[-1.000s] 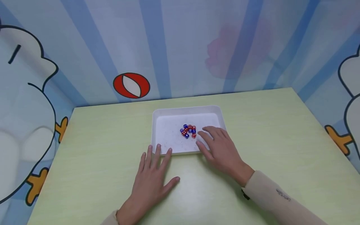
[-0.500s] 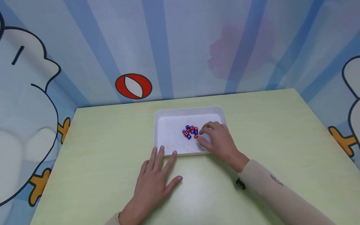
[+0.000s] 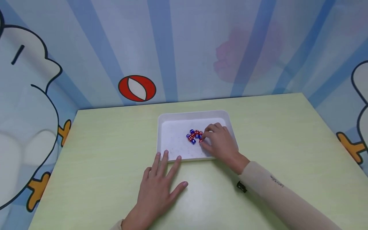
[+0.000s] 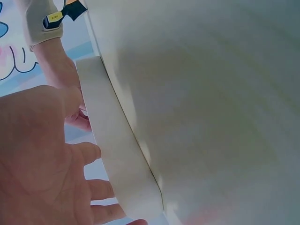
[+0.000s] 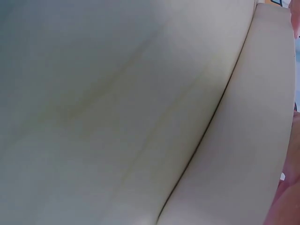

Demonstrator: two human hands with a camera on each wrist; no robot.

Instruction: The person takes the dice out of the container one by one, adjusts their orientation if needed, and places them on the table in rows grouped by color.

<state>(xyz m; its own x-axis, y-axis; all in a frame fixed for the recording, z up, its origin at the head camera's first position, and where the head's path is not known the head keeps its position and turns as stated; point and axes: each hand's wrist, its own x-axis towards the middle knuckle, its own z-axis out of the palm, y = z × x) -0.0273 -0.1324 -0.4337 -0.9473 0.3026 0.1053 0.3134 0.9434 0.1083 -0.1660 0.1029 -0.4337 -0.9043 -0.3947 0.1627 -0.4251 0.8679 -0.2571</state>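
Observation:
A cluster of several red and blue dice [image 3: 191, 138] with white pips lies in a shallow white tray [image 3: 172, 121]. At the cluster's right edge, my right hand [image 3: 221, 143] pinches a red die [image 3: 201, 140] between thumb and forefinger, low over the tray floor. Its fingertips partly cover that die and a neighbouring blue one. My left hand [image 3: 155, 188] lies with fingers spread, their tips at the tray's near rim. In the left wrist view, the palm [image 4: 42, 164] shows beside the tray's outer wall [image 4: 117, 150]. The right wrist view mostly shows that wall [image 5: 234, 140] and tabletop.
The tray stands on a pale green table [image 3: 115, 137] near the back. Beyond the table's rear edge rises a blue striped backdrop [image 3: 195, 48] with a printed red ball [image 3: 137, 88]. A black device [image 3: 241, 187] sits under the right sleeve's cuff.
My right hand has moved left toward the dice, and its thumb and forefinger have come together on the red die. My left hand has stayed at the tray's near rim.

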